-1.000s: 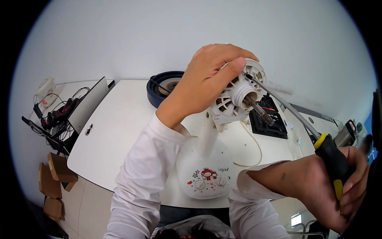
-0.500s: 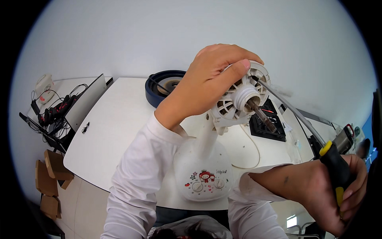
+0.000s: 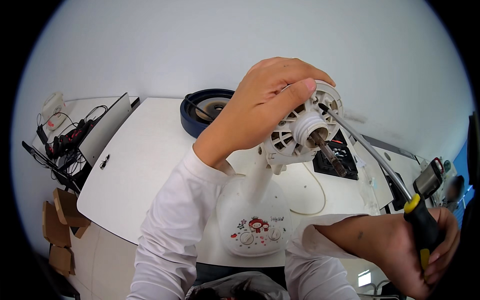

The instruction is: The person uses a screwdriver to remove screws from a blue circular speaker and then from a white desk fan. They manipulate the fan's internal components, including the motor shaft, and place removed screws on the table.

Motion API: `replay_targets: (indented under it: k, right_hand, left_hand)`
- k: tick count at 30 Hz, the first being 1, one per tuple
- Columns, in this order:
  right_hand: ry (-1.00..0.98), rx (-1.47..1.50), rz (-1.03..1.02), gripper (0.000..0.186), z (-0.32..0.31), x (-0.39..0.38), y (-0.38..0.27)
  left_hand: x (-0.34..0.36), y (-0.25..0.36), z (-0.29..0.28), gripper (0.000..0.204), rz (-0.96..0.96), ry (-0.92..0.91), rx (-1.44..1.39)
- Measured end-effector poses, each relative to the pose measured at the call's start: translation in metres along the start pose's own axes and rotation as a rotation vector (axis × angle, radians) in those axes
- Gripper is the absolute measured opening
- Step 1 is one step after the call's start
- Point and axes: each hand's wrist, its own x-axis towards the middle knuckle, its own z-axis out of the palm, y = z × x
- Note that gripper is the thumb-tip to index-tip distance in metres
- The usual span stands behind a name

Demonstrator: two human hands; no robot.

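Observation:
A white electric fan stands in front of me without blades, its motor housing [image 3: 303,129] showing vents, a ribbed collar and a bare metal shaft [image 3: 330,156]. My left hand [image 3: 270,102] is closed around the top of this housing, thumb on the front rim. Below are the neck and the white base [image 3: 252,232], with two dials and red cartoon prints. My right hand [image 3: 397,245] grips a screwdriver [image 3: 424,225] by its black and yellow handle. The long blade slants up leftward, its dark tip close to the housing's upper right; whether it touches is unclear.
A dark blue round part [image 3: 192,120] lies behind my left forearm. Right of the fan sit a black tray [image 3: 325,167] and a pale cord [image 3: 322,200]. A side table with tangled black cables [image 3: 75,145] stands left, above open cardboard boxes [image 3: 57,230]. The wall is behind.
The screwdriver tip has shifted slightly downward on the front of the housing, and my right hand has dropped a little. My left hand keeps its hold on the motor housing.

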Motion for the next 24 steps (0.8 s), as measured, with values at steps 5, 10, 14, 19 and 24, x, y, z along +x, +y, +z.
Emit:
replay_targets:
  k: [5, 10, 14, 19, 24]
  right_hand:
    - [-0.107, 0.137, 0.094, 0.028, -0.003, 0.007, -0.008]
    - [-0.102, 0.194, 0.085, 0.029, -0.002, 0.007, -0.007]
    - [0.019, 0.024, 0.113, 0.036, -0.007, 0.004, -0.016]
    - [-0.024, -0.050, 0.088, 0.035, -0.009, 0.008, -0.015]
    - [-0.459, 0.305, 0.179, 0.025, -0.023, 0.008, -0.005]
  left_hand:
    - [0.001, -0.002, 0.000, 0.038, 0.024, 0.003, 0.000]
    - [0.002, -0.001, 0.002, 0.038, 0.020, 0.007, 0.009]
    - [-0.003, -0.002, -0.004, 0.038, 0.013, 0.009, 0.050]
    - [0.001, -0.002, 0.001, 0.038, 0.017, 0.016, 0.047]
    - [0.000, -0.002, 0.000, 0.037, 0.031, 0.018, 0.085]
